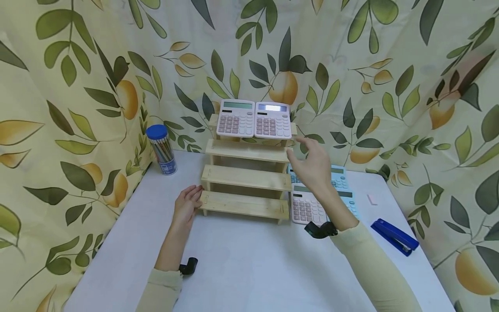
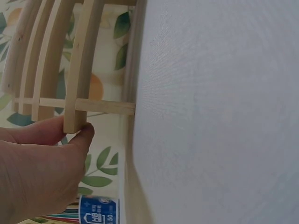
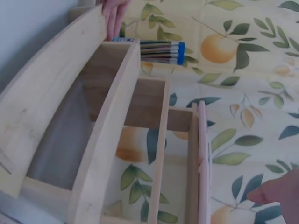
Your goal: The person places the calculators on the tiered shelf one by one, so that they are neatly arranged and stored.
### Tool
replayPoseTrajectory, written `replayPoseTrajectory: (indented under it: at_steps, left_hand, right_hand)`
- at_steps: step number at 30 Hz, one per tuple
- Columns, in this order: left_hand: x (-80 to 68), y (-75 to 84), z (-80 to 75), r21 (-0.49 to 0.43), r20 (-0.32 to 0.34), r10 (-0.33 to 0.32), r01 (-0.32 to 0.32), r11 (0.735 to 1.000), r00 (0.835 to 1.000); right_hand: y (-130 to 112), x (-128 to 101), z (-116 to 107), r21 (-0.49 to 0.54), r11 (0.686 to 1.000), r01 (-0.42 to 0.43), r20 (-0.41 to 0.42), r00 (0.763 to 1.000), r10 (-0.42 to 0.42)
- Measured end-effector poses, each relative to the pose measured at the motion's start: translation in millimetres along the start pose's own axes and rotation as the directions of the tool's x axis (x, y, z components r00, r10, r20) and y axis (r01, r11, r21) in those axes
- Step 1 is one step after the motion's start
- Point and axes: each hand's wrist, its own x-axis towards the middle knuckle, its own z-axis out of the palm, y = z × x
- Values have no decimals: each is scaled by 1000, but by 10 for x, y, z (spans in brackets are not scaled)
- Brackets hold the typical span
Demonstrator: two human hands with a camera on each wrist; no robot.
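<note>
Left hand (image 1: 187, 206) rests w/ straight fingers (image 2: 77, 140) against the left end of the wooden step rack's (image 1: 245, 177) bottom step, near tabletop (image 1: 249, 264) centre. Right hand (image 1: 312, 167) hovers off the rack's right side, fingers relaxed, spread, holding nothing. Two pink calculators (image 1: 254, 119) sit on the top step; another pink calculator (image 1: 308, 209) and a blue one lie toward the right edge. Pencil tub (image 1: 161, 149) at back-left; label text too small to read. Blue stapler (image 1: 394, 236) at right edge. Front of tabletop open.
</note>
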Motion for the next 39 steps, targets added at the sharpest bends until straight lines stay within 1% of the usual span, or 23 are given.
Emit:
replayPoseTrajectory:
  at_steps: [7,14,23,29,33,36,39]
  left_hand:
    - [-1,5,-1,5,-3,6,-6,1000,1000]
    - [6,-7,-8,10,3,9,-9,1000,1000]
    - [-15,-13,-6,10,3,18,-18,1000,1000]
    - [-25,-2,9,8,-2,20,-20,1000,1000]
    - [-21,-8,16,3,2,21,-21,1000,1000]
    - [-21,-12,22,3,-1,19,-19,1000,1000]
    - [-26,-8,27,-1,-6,21,-21,1000,1000]
  right_hand:
    - [177,-171,-1,6,1000,-10,9,1000,10]
    - [386,-359,80,-16,1000,-10,38,999,10]
    - [703,-617,177,-64,995,-71,100,992,77]
    - [945,-793,230,-107,988,-108,157,980,124]
    - [1067,-892,265,-149,977,-150,203,963,179]
    - [1124,-953,286,-185,970,-157,235,951,198]
    - [1161,-1004,307,-196,970,-145,258,947,194]
